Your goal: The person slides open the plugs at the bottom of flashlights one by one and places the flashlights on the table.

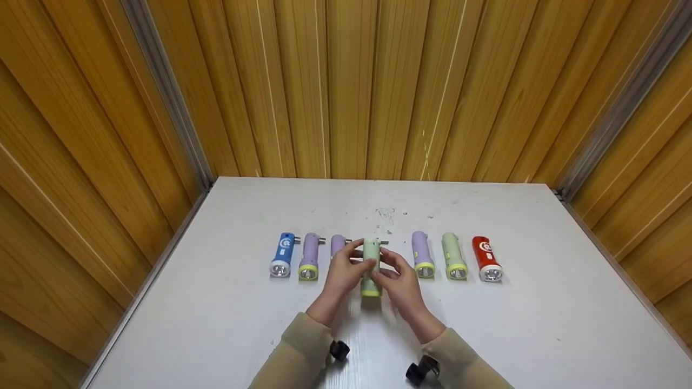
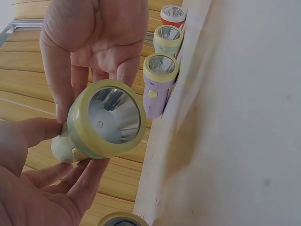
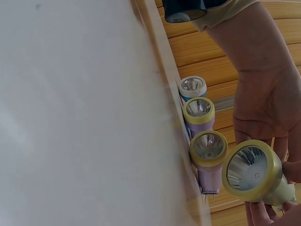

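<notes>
Above the white table, both hands hold a pale green flashlight (image 1: pixel 371 249) with a yellow head. My left hand (image 1: pixel 343 272) grips its left side, thumb on the body. From the other side my right hand (image 1: pixel 401 286) pinches it, its thumb on the front. Metal plug prongs (image 1: pixel 384 242) stick out near its tail. In the left wrist view the flashlight's reflector (image 2: pixel 113 117) faces the camera, unlit. Just behind the left hand lies a purple flashlight (image 1: pixel 337 243), partly hidden. Another purple flashlight (image 1: pixel 421 249) lies right of the right hand.
Left in the row lie a blue flashlight (image 1: pixel 283 251) and a purple one (image 1: pixel 310 254), prongs out. On the right are a green flashlight (image 1: pixel 453 251) and a red one (image 1: pixel 485 254). Wood-patterned panels (image 1: pixel 346 86) rise behind the white table (image 1: pixel 216 324).
</notes>
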Tool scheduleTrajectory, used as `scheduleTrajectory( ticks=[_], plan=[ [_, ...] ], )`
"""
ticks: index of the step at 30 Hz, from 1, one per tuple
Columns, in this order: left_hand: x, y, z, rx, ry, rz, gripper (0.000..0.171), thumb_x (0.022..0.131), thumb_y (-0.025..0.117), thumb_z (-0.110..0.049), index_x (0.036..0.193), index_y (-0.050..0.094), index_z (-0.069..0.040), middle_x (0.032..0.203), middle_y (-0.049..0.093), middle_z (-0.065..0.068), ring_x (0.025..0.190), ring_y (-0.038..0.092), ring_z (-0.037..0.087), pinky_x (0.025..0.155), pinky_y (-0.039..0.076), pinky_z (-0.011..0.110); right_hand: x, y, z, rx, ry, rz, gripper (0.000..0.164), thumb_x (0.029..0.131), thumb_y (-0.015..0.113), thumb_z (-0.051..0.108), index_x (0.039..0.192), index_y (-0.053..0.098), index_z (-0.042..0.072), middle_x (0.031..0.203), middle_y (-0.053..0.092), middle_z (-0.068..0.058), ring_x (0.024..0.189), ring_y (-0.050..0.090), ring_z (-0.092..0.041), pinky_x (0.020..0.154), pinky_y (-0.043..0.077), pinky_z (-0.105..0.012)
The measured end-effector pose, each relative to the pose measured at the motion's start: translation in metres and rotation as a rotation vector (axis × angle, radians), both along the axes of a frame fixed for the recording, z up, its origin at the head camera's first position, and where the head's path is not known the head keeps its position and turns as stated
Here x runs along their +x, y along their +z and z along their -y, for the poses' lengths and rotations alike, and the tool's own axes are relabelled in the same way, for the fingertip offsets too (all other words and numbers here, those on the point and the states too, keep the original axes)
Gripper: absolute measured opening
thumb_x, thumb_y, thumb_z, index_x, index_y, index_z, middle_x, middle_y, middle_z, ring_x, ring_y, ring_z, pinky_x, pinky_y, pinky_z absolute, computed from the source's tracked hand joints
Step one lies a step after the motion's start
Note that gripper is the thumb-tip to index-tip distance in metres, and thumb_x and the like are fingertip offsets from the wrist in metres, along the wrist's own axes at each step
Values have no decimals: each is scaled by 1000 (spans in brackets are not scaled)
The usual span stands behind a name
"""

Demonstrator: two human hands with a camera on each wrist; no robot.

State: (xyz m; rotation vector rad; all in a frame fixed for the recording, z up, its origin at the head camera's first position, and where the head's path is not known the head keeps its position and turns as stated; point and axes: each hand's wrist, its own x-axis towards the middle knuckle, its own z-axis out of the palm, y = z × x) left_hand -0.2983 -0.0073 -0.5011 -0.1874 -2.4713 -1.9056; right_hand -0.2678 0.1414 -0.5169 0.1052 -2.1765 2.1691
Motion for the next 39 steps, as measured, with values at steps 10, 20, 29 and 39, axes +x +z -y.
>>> scheduleTrajectory(
  ticks=[10, 20, 29, 39],
  plan=[
    [-2, -2, 4, 62, 21, 47, 61, 87, 77, -16, 144, 57, -3, 119, 72, 22, 95, 71, 25, 74, 62, 34, 1, 5, 0, 21, 35, 48, 62, 89, 70, -4, 147, 50, -2, 141, 58, -29, 121, 66, -40, 94, 57, -28],
    [-3, -2, 7, 94, 55, 36, 61, 89, 76, -18, 145, 56, -2, 119, 71, 22, 100, 72, 28, 77, 63, 37, 5, 6, 0, 50, 110, 94, 65, 91, 72, 6, 150, 47, 1, 141, 58, -30, 119, 67, -35, 87, 58, -28],
    [-4, -7, 7, 116, 49, 36, 61, 90, 77, -19, 145, 56, -2, 120, 71, 24, 102, 73, 31, 79, 63, 37, 4, 4, 0, 56, 97, 90, 64, 90, 73, 5, 149, 49, 0, 138, 59, -30, 113, 70, -31, 84, 58, -25],
    [-4, -6, 2, 119, 21, 61, 59, 92, 74, -13, 146, 54, 1, 125, 70, 26, 103, 73, 31, 83, 62, 36, -4, 1, -5, 41, 66, 115, 62, 90, 73, 5, 148, 51, 0, 136, 61, -28, 112, 70, -29, 84, 59, -27]
  ],
)
